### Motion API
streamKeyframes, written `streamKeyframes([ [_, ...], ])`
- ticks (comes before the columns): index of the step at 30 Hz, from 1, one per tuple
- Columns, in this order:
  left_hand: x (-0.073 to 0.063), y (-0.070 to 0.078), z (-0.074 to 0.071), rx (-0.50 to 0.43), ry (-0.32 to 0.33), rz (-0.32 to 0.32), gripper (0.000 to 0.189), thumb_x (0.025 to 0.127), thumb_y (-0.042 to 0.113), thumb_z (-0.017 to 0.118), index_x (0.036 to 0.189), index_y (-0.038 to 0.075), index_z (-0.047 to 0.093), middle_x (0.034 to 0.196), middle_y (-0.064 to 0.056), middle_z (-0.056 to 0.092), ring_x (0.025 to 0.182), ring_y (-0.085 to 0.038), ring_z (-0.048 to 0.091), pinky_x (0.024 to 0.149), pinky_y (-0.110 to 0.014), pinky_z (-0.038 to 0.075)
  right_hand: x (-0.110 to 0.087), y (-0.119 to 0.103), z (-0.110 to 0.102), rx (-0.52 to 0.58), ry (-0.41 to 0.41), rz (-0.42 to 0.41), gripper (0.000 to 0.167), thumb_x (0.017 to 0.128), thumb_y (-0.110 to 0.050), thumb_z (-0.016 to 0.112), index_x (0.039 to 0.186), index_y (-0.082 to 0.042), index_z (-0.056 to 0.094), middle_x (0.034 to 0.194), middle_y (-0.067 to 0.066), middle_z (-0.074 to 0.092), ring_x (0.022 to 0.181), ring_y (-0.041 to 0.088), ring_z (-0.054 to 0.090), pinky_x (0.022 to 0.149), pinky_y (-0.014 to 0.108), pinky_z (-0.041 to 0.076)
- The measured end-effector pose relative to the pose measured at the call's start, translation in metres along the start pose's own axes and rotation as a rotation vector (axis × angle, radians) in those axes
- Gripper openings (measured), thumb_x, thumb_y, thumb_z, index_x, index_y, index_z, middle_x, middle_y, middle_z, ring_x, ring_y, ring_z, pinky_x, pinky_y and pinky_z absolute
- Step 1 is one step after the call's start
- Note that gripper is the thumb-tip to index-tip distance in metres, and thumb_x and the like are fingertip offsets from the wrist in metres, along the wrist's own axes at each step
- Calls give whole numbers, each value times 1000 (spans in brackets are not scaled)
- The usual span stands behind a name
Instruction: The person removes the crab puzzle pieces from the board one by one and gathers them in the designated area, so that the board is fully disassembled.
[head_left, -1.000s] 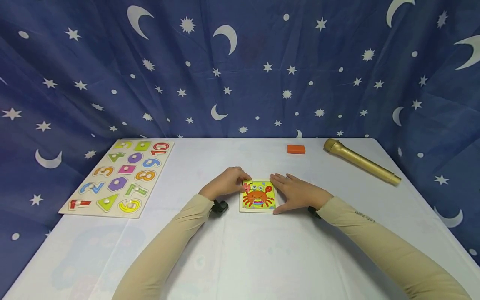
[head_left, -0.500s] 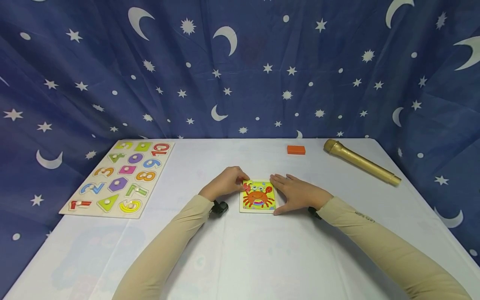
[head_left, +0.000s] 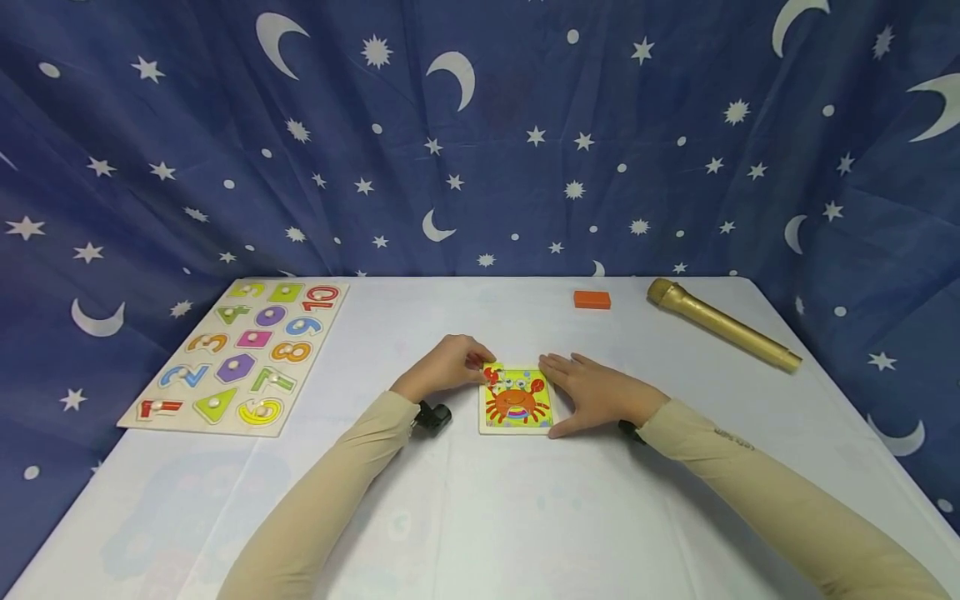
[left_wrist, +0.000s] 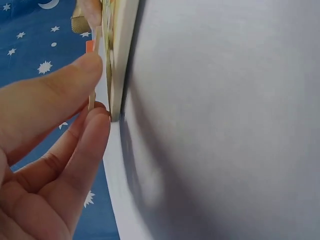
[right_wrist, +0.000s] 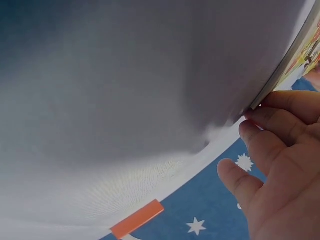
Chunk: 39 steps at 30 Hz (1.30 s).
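A small square wooden crab puzzle (head_left: pixel 517 402) with a pale frame lies at mid-table in the head view. At its upper left corner my left hand (head_left: pixel 450 367) pinches a thin puzzle piece (head_left: pixel 492 373) showing a red claw on yellow. The left wrist view shows that puzzle piece (left_wrist: pixel 97 37) edge-on between thumb and fingers, beside the thicker board. My right hand (head_left: pixel 600 390) rests along the board's right side, fingers near the top corner and thumb near the bottom one. In the right wrist view its fingertips (right_wrist: pixel 262 107) touch the board's edge.
A number and shape peg board (head_left: pixel 243 358) lies at the table's left. Behind the crab puzzle sits an orange block (head_left: pixel 592 300), and a gold microphone (head_left: pixel 723 325) lies at the back right. A blue curtain (head_left: pixel 480 133) with stars and moons hangs behind the table.
The crab puzzle has shifted slightly toward me, with the right hand following along its side. The claw piece, held by the left hand, now sits offset from the board's upper left corner.
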<state>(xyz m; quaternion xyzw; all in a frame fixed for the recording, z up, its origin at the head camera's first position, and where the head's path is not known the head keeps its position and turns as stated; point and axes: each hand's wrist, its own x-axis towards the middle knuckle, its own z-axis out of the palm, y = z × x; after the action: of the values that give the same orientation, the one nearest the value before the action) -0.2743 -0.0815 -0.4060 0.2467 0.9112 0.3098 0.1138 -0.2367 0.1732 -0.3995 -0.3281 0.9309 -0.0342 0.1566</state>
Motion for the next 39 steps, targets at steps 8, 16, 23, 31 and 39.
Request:
streamKeyframes([
  [8, -1, -24, -18, -65, 109, 70, 33, 77, 8, 75, 109, 1, 69, 102, -13, 69, 92, -21, 66, 82, -26, 53, -4, -4, 2, -6, 13, -5, 109, 70, -72, 63, 147, -4, 28, 154, 13, 26, 143, 29, 24, 116, 52, 16],
  [16, 7, -61, -57, -79, 205, 33, 33, 79, 2, 72, 111, -2, 67, 109, -19, 67, 100, -30, 64, 89, -36, 52, -8, -5, 1, -2, 28, -31, 107, 72, -68, 64, 146, -1, 28, 154, 15, 27, 143, 29, 24, 115, 53, 18],
  [23, 14, -94, -82, -45, 218, -76, 32, 80, 1, 70, 112, -2, 67, 109, -21, 67, 102, -32, 61, 91, -41, 48, -7, -4, 4, -15, 26, -38, 107, 72, -69, 63, 147, -2, 27, 154, 14, 26, 143, 28, 24, 115, 52, 18],
  [31, 19, -106, -85, -1, 186, -179, 33, 80, 0, 70, 113, -4, 66, 109, -21, 67, 93, -25, 58, 84, -33, 47, -6, -4, 5, -10, 19, -28, 108, 71, -70, 63, 147, -3, 27, 155, 13, 26, 144, 27, 23, 116, 51, 17],
  [39, 20, -106, -79, -38, 208, -233, 35, 81, 0, 69, 115, -2, 65, 107, -19, 66, 92, -23, 57, 84, -30, 46, -7, -5, 4, -7, 23, -20, 107, 71, -70, 63, 147, -4, 27, 155, 12, 26, 144, 27, 24, 116, 50, 17],
])
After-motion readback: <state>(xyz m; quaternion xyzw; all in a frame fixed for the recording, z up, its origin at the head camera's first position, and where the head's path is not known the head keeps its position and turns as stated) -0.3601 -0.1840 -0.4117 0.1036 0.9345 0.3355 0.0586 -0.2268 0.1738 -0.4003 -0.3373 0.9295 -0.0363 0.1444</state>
